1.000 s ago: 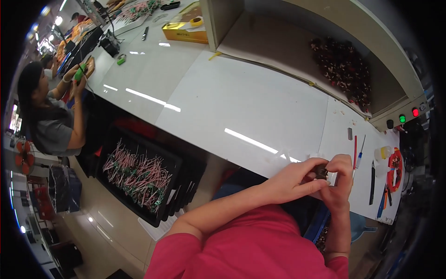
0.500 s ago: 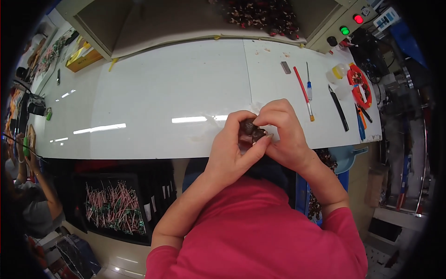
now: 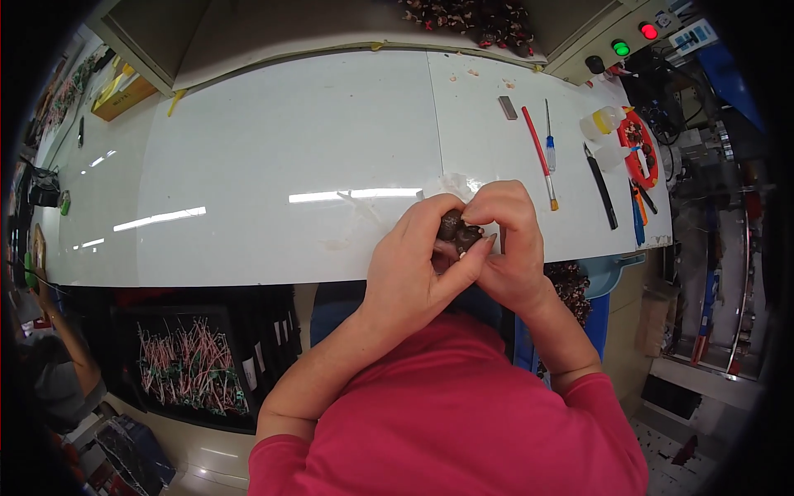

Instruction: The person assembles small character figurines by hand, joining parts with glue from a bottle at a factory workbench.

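Just above the near edge of the white table (image 3: 273,124), my left hand (image 3: 407,263) is closed around a small dark brown lumpy piece (image 3: 461,235), which looks rounded and glossy with a few pale specks. Thumb and fingertips of my right hand (image 3: 514,252) press on the same piece from the other side. Fingers hide much of it, so its exact kind cannot be made out. Thin clear plastic film (image 3: 360,207) lies on the table beyond my left hand.
To the right lie a red-handled brush (image 3: 539,153), a screwdriver (image 3: 550,147), a black pen-like tool (image 3: 601,188), a plastic bottle (image 3: 601,122) and a red dish (image 3: 649,169). A dark pile (image 3: 471,21) sits in the far booth. Below left, a black tray (image 3: 240,364) holds wires.
The whole view has shifted slightly, so the table and booth sit a little higher. Both hands keep their hold on the dark brown piece, with the fingers only slightly moved.
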Demonstrator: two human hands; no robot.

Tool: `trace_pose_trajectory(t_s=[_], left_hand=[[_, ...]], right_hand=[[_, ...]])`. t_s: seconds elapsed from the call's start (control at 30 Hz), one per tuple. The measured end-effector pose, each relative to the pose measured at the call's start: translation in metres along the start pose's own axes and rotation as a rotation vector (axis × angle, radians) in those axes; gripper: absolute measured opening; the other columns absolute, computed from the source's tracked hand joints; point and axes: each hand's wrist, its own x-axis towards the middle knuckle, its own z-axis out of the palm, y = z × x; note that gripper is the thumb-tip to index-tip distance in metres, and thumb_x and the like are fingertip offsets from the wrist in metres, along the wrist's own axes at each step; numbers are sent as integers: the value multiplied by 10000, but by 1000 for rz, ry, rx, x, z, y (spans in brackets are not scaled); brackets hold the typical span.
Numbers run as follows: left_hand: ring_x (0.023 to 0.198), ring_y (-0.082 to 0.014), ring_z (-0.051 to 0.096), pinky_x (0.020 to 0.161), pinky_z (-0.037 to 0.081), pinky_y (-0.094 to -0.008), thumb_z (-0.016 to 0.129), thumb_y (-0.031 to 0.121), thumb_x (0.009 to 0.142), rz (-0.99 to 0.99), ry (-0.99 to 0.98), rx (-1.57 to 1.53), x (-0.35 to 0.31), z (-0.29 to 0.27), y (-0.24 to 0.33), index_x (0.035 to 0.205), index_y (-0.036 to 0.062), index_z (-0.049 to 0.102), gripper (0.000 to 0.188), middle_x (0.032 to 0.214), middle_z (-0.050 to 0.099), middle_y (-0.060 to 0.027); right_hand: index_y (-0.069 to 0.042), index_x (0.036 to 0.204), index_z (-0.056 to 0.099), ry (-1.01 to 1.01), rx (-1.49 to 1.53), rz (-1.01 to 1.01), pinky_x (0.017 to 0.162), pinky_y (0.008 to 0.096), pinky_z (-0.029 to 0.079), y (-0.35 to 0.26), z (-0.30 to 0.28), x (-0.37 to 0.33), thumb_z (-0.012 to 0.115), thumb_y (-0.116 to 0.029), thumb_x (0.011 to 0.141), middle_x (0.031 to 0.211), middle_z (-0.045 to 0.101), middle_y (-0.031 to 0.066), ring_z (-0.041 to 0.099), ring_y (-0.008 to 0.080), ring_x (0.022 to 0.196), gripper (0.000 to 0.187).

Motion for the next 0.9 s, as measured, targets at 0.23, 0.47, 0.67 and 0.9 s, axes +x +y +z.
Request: trace_pose_trajectory(t_s=[0.23,0.47,0.67,0.9], left_hand=[[726,-250,598,604,486,-329,669,243,824,-32,-3,39,3,0,2,1061,34,519,350,894,575,-116],[729,-280,600,600,480,-365,656,249,828,-21,7,113,2,1,-1,1033,36,521,324,872,577,-127],[684,-214,574,591,462,-300,645,166,828,61,27,179,3,0,0,1017,8,536,269,825,567,-102],[721,-240,589,619,469,-318,644,180,829,71,8,170,2,2,0,1022,10,542,277,853,583,-110]], right_hand=[[-91,1014,502,-40,-18,0,696,323,448,5,-3,3,769,11,638,919,541,64,518,241,824,472],[-72,1003,500,-35,-4,69,684,315,456,4,1,-5,758,23,635,914,539,70,528,241,814,460],[-60,1003,493,10,5,139,701,311,460,0,4,-11,767,3,651,918,533,78,533,233,820,450],[-62,1017,484,27,-8,168,711,312,459,1,3,-18,779,-5,650,931,529,87,534,231,826,474]])
